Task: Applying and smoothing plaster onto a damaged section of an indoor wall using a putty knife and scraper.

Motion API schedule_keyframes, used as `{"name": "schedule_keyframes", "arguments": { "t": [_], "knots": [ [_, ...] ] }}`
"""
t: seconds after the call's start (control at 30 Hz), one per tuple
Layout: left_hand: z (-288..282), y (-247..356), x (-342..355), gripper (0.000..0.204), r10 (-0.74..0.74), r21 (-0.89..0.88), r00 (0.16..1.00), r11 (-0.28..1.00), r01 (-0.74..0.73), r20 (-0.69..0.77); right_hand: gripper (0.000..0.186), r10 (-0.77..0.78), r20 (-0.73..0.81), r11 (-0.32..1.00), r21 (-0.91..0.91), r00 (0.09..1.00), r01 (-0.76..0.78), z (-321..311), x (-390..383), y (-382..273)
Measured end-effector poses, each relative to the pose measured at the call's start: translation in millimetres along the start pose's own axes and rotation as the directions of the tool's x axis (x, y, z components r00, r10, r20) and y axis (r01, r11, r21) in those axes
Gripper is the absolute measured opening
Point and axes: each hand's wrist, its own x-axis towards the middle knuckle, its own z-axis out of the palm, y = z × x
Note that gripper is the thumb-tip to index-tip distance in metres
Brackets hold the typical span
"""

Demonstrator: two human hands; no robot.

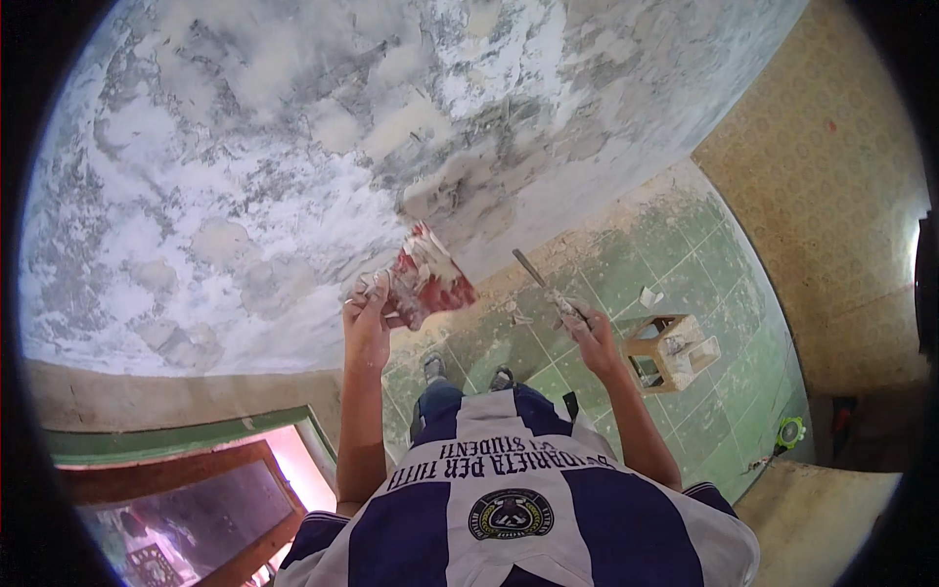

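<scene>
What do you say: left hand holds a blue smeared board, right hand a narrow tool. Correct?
Wrong color: in the head view, the smeared board is red, not blue. The left hand does hold it, and the right hand holds a narrow tool.

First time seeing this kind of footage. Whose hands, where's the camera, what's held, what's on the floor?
No machine here: these are a person's own two bare hands. The single picture comes from a wide fisheye camera worn on the head and looking down, so straight edges bend and the striped shirt fills the bottom.

The left hand holds a flat red sheet smeared with whitish material. The right hand grips a slim tool with a narrow blade. Ahead is a patchy grey-and-white wall.

The green tiled floor is speckled with pale debris. On it stands a wooden, box-like stool, with a pale scrap nearby.
</scene>
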Motion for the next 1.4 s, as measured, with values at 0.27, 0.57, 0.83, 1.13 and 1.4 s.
{"name": "schedule_keyframes", "arguments": {
  "t": [0.27,0.57,0.83,1.13,1.4],
  "knots": [
    [21.8,-15.0,-15.6,0.013,0.241,0.032,0.951,0.97,-0.239,-0.192,0.025,0.196,0.356,0.705,0.596,0.914,-0.384,20.0,-26.4,-54.2],
    [24.3,-25.1,-26.1,0.006,0.529,0.355,0.847,0.782,-0.513,0.058,0.024,0.297,0.454,0.451,0.709,0.84,-0.542,42.1,-22.5,-72.5],
    [39.6,-6.5,-36.6,0.008,0.364,0.265,0.922,0.909,-0.321,-0.13,0.028,0.197,0.394,0.52,0.734,0.898,-0.437,36.6,-31.6,-94.9],
    [33.3,24.9,-37.9,0.013,-0.154,-0.095,0.988,0.983,0.156,0.03,0.032,-0.341,0.082,0.936,-0.067,0.937,0.346,-14.3,5.9,-109.5],
    [16.4,19.2,-26.9,0.016,-0.12,-0.198,0.993,0.973,0.119,0.011,0.035,-0.423,0.123,0.891,-0.123,0.898,0.437,-53.6,22.2,-85.0]
  ]
}}
